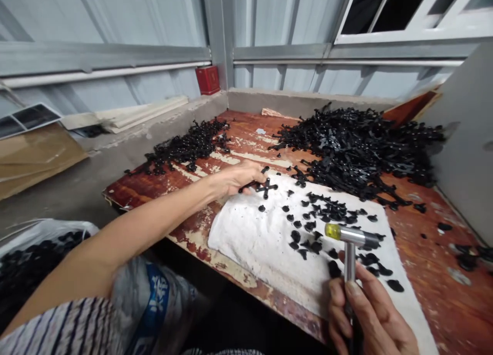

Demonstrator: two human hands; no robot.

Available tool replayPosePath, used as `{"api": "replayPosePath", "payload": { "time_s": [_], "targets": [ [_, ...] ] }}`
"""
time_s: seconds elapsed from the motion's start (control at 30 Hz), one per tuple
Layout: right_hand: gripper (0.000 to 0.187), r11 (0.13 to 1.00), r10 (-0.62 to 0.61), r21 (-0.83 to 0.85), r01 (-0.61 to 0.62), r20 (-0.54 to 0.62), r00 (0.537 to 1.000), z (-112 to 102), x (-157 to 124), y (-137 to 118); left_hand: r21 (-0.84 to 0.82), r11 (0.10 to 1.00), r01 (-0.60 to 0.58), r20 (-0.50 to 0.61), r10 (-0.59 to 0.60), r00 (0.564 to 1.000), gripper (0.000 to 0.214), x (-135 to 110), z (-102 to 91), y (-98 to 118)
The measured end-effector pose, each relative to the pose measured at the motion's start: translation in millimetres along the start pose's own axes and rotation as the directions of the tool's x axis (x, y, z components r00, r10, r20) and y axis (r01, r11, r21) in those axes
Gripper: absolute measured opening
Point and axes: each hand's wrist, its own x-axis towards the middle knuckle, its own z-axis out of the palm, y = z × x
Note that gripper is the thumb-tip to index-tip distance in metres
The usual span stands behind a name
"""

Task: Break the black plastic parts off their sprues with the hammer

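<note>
My left hand (244, 176) is closed on a black cross-shaped part (266, 188) with round ends, held over the far left corner of a white cloth (246, 231). A second bit of black plastic shows at the fingers; whether it is a separate piece I cannot tell. In my right hand (370, 309) a small hammer (349, 242) stands upright, gripped by its handle, with a metal head, one yellow face and one dark face. Around and behind the hammer head, several small black round-headed pieces (310, 225) lie scattered on the cloth.
A large heap of black parts (346, 144) covers the back right of the worn red-brown table (246, 121). A smaller black pile (188, 145) lies at the back left. Bags with black pieces (42, 247) stand below left. A red tin (208, 80) sits in the corner.
</note>
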Motion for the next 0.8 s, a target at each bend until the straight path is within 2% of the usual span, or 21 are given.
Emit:
{"api": "replayPosePath", "payload": {
  "time_s": [0.1, 0.23, 0.5, 0.8],
  "targets": [
    [0.037, 0.999, -0.002, -0.041, 0.002, -0.002, 1.000, -0.5, 0.6, -0.5, -0.082, 0.993, 0.082, 0.004, -0.082, 0.997, 0.012, -23.7, -4.8, -13.7],
    [0.035, 0.998, -0.031, -0.052, 0.030, -0.015, 0.999, 2.9, -0.3, -2.3, -0.104, 0.988, 0.113, -0.011, -0.115, 0.993, 0.014, -35.1, -0.4, -20.5],
    [0.035, 0.995, -0.047, -0.091, 0.043, -0.048, 0.998, 3.3, -2.0, -1.8, -0.048, 0.994, 0.100, -0.126, -0.105, 0.986, 0.019, -22.1, 3.1, -34.8],
    [0.033, 0.989, -0.094, -0.117, 0.088, -0.045, 0.995, 3.2, -1.1, -1.2, -0.064, 0.984, 0.168, -0.107, -0.174, 0.979, 0.027, -21.0, 4.6, -35.2]
  ]
}}
